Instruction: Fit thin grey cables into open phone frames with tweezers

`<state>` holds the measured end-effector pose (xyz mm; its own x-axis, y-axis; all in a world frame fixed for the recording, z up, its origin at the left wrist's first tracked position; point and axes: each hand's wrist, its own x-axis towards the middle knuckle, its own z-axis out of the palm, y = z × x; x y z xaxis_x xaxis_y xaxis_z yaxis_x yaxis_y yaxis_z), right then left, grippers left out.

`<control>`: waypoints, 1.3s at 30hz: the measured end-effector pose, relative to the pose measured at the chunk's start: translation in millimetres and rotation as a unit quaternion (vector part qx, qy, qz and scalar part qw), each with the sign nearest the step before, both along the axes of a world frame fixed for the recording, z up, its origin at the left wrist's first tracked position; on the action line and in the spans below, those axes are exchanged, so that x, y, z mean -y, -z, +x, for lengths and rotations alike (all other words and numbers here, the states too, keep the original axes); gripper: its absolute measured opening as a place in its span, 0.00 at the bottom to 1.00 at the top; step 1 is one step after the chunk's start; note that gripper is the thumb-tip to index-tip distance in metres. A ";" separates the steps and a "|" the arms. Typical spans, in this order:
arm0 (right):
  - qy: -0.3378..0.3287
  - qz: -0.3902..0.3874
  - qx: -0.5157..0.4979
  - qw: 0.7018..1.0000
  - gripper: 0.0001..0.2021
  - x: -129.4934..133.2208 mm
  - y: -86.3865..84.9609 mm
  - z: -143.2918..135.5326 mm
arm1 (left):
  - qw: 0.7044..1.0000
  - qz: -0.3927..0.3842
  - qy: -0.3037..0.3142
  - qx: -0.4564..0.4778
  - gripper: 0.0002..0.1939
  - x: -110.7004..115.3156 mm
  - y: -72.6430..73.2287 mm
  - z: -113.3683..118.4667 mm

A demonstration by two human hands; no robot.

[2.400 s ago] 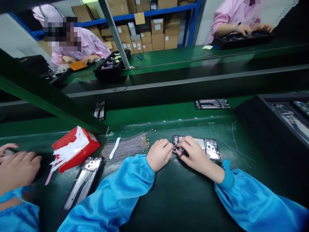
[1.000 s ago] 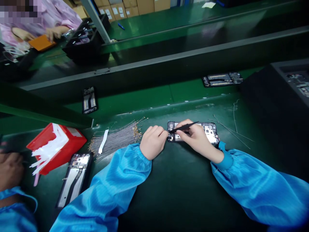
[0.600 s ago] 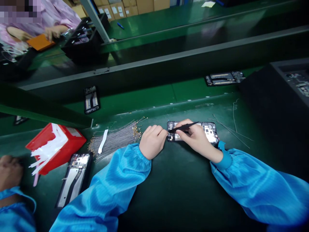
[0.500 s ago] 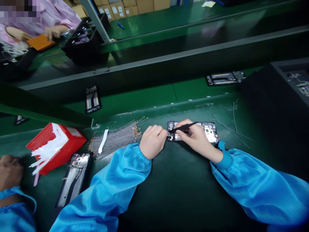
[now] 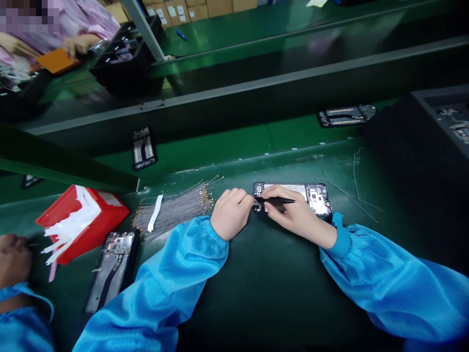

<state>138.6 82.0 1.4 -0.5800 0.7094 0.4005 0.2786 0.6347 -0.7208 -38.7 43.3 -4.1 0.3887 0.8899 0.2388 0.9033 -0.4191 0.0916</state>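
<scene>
Green worktop (image 5: 249,303), wide beneath left hand (image 5: 232,214) and right hand (image 5: 291,212); far beyond, cardboard boxes (image 5: 205,10). Out to the right of the right hand, big black container (image 5: 410,171). Left of the left hand, red bin (image 5: 112,208), then, closer, grey cable bundle (image 5: 183,208). Right under the right hand now, opened phone (image 5: 318,200); pinched in that same hand, slim black tool (image 5: 280,200). Left hand curled at the phone's end, can't tell round what.
</scene>
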 end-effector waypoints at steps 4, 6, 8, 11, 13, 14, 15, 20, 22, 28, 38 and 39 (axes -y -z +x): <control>-0.021 0.044 0.025 0.999 0.06 0.6 -1.6 -1.8 | 1.000 -0.007 -0.001 0.007 0.13 -0.2 0.8 0.0; -0.024 0.053 0.035 0.998 0.06 0.9 -1.3 -4.1 | 1.000 -0.009 -0.002 0.012 0.13 -0.1 1.4 0.3; -0.023 0.055 0.036 0.998 0.05 1.7 -0.4 -6.5 | 1.000 -0.011 0.000 0.016 0.13 -0.1 1.4 -0.4; -0.021 0.042 0.020 0.999 0.06 1.8 -0.5 -4.2 | 1.000 -0.016 -0.006 0.016 0.13 -1.3 -1.9 -5.8; 0.008 0.044 0.002 0.999 0.06 -0.1 -2.2 6.6 | 0.999 -0.029 -0.014 0.009 0.14 -2.3 -7.0 -11.2; 0.041 0.054 -0.004 0.998 0.05 -1.7 -3.3 15.5 | 0.999 -0.045 -0.006 0.008 0.14 -2.5 -10.0 -13.5; 0.084 0.067 -0.005 0.994 0.04 -3.5 -4.2 26.3 | 0.998 -0.066 0.017 0.012 0.14 -2.4 -12.9 -14.9; 0.262 0.095 0.078 0.957 0.05 -9.7 -1.5 82.6 | 0.979 -0.110 0.172 -0.001 0.08 2.6 -17.8 -4.8; 0.268 0.069 0.098 0.956 0.06 -8.3 1.7 91.7 | 0.982 -0.054 0.177 -0.042 0.08 5.2 -15.4 2.6; 0.152 -0.059 -0.015 0.987 0.01 3.3 3.6 74.3 | 0.974 0.049 0.207 -0.076 0.09 10.0 -12.9 8.5; 0.099 -0.170 -0.064 0.978 0.05 21.2 -0.5 69.0 | 0.988 0.044 0.150 -0.008 0.08 8.5 -9.3 13.8; 0.103 -0.168 -0.063 0.978 0.04 20.7 -0.3 69.9 | 0.989 0.048 0.142 -0.005 0.08 8.3 -8.6 14.6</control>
<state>208.5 61.3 1.7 -0.3714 0.9102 0.1832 0.2719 0.2952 -0.9159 -24.1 35.0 4.5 0.6218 0.7182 0.3123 0.7491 -0.6617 0.0304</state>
